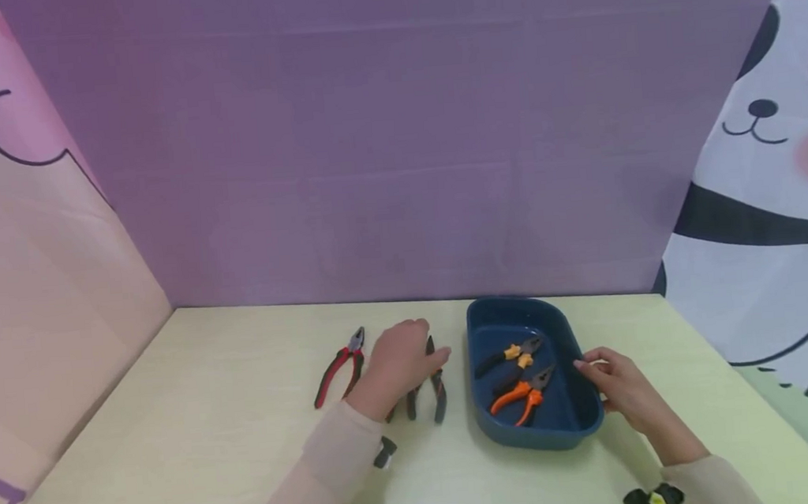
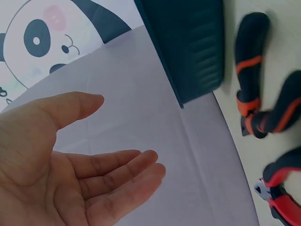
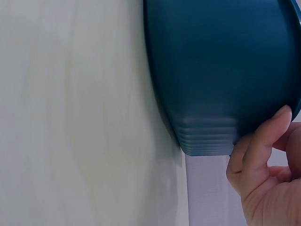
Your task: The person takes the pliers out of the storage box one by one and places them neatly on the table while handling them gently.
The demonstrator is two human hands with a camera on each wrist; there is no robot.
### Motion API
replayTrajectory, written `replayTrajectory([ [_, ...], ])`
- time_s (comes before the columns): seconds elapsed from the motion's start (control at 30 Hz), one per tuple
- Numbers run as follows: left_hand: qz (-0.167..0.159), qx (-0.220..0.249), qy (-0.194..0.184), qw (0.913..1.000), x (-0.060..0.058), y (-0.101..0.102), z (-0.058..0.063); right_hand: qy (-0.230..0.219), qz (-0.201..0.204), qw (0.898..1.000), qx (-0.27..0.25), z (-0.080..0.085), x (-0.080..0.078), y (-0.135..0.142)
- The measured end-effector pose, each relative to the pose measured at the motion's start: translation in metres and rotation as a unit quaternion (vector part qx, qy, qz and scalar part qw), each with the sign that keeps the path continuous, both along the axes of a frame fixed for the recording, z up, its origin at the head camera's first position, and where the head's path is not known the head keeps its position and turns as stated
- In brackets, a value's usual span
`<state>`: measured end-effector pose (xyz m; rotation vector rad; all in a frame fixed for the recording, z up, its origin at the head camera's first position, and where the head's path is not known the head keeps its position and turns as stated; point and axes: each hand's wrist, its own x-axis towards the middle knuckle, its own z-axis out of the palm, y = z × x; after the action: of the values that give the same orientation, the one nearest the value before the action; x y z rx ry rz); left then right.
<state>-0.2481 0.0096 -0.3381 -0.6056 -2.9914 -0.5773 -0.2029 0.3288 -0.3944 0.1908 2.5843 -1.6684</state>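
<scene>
My left hand (image 1: pixel 400 359) hovers over pliers with black handles and orange stripes (image 1: pixel 440 395), partly hiding them. Its thumb and fingers stand apart with nothing between them in the left wrist view. Left of that hand lies a pair of pliers with red and black handles (image 1: pixel 332 378). My right hand (image 1: pixel 621 389) grips the right side of a dark blue plastic bin (image 1: pixel 540 436), thumb at the rim and fingers bent against the outer wall. Inside the bin are yellow-and-black pliers (image 1: pixel 508 357) and orange-handled pliers (image 1: pixel 515 395).
A pale tabletop (image 1: pixel 198 442) carries everything. Behind it rises a purple backdrop (image 1: pixel 396 158), close to the bin's far end. Printed panels flank the table, with a panda (image 1: pixel 769 271) on the right one.
</scene>
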Motion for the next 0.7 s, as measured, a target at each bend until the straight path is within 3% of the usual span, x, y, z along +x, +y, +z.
replayTrajectory([
  [0.33,-0.027,-0.034,-0.010,0.9990,0.003,0.023,0.012,-0.001,0.000,1.000,0.005,-0.001,-0.001,0.000],
  [0.7,-0.055,-0.044,-0.003,0.9975,0.005,0.043,0.013,-0.003,0.000,1.000,0.003,0.001,-0.001,0.000],
])
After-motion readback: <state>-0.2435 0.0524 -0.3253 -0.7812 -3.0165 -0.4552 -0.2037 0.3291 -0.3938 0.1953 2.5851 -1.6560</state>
